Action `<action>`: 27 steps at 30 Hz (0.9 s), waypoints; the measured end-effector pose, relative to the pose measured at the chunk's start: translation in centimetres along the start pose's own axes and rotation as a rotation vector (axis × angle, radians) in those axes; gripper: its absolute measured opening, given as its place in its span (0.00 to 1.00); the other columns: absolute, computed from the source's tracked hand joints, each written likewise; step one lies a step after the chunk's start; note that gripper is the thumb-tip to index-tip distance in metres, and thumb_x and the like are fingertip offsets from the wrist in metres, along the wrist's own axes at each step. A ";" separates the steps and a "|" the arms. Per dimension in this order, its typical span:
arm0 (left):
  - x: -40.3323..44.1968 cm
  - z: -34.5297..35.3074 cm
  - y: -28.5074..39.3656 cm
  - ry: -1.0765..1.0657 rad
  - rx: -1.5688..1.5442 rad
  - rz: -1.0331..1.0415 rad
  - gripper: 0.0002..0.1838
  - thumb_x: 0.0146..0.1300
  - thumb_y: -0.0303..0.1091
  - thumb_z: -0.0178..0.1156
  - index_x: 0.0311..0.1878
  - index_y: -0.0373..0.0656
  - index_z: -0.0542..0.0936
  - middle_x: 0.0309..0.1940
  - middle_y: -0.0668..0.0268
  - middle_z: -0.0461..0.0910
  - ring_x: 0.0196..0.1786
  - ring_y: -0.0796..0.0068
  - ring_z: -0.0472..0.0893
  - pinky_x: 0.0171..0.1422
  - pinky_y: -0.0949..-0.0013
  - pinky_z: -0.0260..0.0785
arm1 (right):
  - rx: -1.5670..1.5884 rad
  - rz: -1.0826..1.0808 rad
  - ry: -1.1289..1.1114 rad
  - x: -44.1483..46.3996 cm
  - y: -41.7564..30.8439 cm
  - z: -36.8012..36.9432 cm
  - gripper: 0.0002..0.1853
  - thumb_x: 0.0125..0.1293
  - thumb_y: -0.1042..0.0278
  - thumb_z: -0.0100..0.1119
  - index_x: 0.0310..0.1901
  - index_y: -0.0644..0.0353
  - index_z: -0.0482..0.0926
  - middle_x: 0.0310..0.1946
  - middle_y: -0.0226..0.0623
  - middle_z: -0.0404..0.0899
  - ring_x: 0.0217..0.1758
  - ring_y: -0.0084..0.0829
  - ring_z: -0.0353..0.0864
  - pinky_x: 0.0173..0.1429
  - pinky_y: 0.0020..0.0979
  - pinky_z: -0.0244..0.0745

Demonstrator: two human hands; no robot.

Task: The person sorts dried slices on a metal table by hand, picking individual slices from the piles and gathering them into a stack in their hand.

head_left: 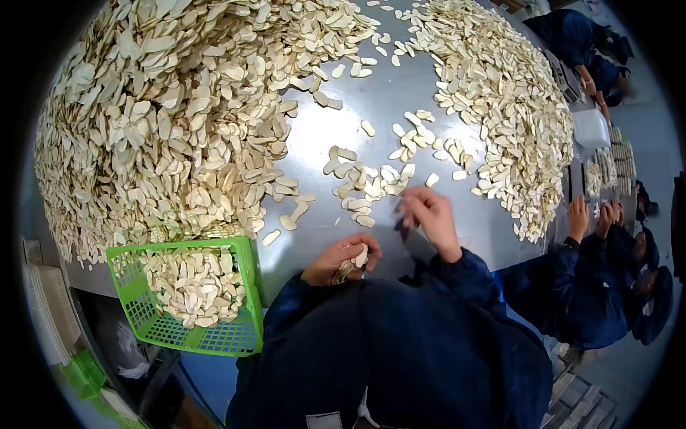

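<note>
My left hand [343,259] is curled around several pale, oblong dried slices [351,267], close to my body at the table's near edge. Just ahead and to the right, my right hand [431,218] hovers low over the metal table [314,200], its fingers bent together and slightly blurred. Whatever sits between those fingertips, if anything, is too small to make out. A loose cluster of dried slices [371,187] lies right by the right fingertips.
A tall heap of slices [179,114] covers the left side, and a lower spread [500,107] lies on the right. A green basket [251,293] with slices stands at the near left edge. Co-workers [579,286] in dark clothing work at the right, near a white container [592,129].
</note>
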State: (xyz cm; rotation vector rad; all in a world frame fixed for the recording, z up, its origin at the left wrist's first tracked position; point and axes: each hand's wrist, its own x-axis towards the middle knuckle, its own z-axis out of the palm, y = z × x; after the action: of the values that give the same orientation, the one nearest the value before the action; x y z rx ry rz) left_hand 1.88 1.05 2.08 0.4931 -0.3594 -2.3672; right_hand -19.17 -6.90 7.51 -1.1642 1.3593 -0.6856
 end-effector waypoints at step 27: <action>0.2 -1.3 -0.4 -0.045 -0.111 -0.037 0.12 0.69 0.40 0.53 0.47 0.42 0.71 0.38 0.66 0.70 0.34 0.80 0.71 0.24 0.83 0.60 | -0.621 -0.174 0.211 2.9 0.9 -3.9 0.08 0.57 0.74 0.59 0.36 0.66 0.73 0.24 0.48 0.76 0.26 0.44 0.76 0.32 0.35 0.70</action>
State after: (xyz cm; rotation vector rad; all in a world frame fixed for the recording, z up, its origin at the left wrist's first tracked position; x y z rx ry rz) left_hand 2.13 1.02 0.71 0.3984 -0.2392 -2.4218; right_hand -22.68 -10.17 6.20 -1.7554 1.7298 -0.5288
